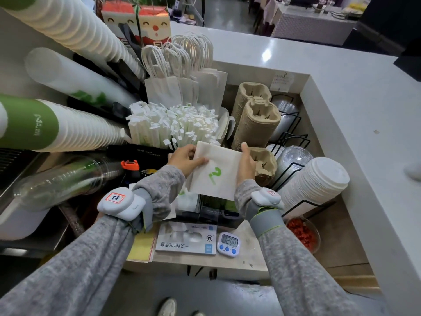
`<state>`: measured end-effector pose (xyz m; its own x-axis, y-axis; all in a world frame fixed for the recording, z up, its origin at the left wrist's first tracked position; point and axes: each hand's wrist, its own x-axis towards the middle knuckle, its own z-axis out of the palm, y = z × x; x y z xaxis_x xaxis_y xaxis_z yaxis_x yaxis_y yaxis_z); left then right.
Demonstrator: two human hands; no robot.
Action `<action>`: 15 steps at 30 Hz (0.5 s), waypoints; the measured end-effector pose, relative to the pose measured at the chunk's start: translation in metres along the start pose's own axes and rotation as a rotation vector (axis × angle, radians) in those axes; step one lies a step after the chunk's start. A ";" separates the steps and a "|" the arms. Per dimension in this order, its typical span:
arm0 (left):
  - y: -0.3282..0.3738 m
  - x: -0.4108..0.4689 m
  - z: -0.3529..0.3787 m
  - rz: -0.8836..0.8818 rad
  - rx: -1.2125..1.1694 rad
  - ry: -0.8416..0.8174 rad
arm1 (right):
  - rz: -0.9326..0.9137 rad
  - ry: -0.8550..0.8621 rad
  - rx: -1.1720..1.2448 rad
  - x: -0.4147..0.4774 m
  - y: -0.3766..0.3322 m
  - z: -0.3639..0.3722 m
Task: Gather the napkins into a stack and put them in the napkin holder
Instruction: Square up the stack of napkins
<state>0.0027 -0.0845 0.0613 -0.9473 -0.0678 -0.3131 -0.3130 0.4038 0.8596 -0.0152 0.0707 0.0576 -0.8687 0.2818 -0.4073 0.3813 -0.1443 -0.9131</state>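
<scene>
Left hand: the left hand (185,159) is closed on the left edge of the napkins (217,171), thumb laid across the top face, fingers tucked beneath
Right hand: the right hand (246,163) is clamped on the right edge of the same napkins, thumb raised at the upper corner
Napkins: a white square bundle with a green printed mark is held tilted between both hands, above the black holder; how many sheets are in it cannot be told
Napkin holder: a black napkin holder (216,212) is seen just below the held bundle, partly hidden by it; more white paper (186,201) is seen at its left side
Wrists: grey sleeves are worn, with a white device (120,202) strapped on each wrist
Behind the hands: wrapped straws (173,124) are packed upright, with white paper bags (182,87) behind them
Right of the hands: brown pulp cup carriers (257,124) are stacked, one stack touching the right hand's fingers; white lids (319,179) are racked further right
Near edge: a glove box (185,239) and a digital timer (228,244) are laid side by side on the counter (341,92)
</scene>
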 end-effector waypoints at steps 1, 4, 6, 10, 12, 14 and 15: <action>-0.005 0.002 -0.005 -0.026 -0.012 0.026 | -0.012 -0.036 -0.020 -0.003 0.001 0.005; -0.008 -0.007 -0.023 -0.092 -0.079 0.072 | -0.028 -0.136 -0.141 -0.010 0.008 0.023; -0.009 -0.014 -0.030 -0.122 -0.133 0.094 | -0.027 -0.190 -0.226 -0.013 0.014 0.035; -0.033 -0.019 -0.048 -0.209 -0.148 0.126 | -0.054 -0.272 -0.347 -0.022 0.030 0.061; -0.045 -0.022 -0.058 -0.247 -0.143 0.149 | -0.050 -0.303 -0.379 -0.027 0.039 0.071; -0.058 -0.026 -0.068 -0.271 -0.109 0.181 | -0.056 -0.326 -0.401 -0.031 0.049 0.082; -0.065 -0.027 -0.072 -0.286 -0.094 0.193 | -0.063 -0.338 -0.417 -0.032 0.055 0.087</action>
<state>0.0437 -0.1742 0.0427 -0.8129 -0.3410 -0.4721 -0.5638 0.2582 0.7845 0.0064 -0.0288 0.0223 -0.9210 -0.0532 -0.3858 0.3585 0.2714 -0.8932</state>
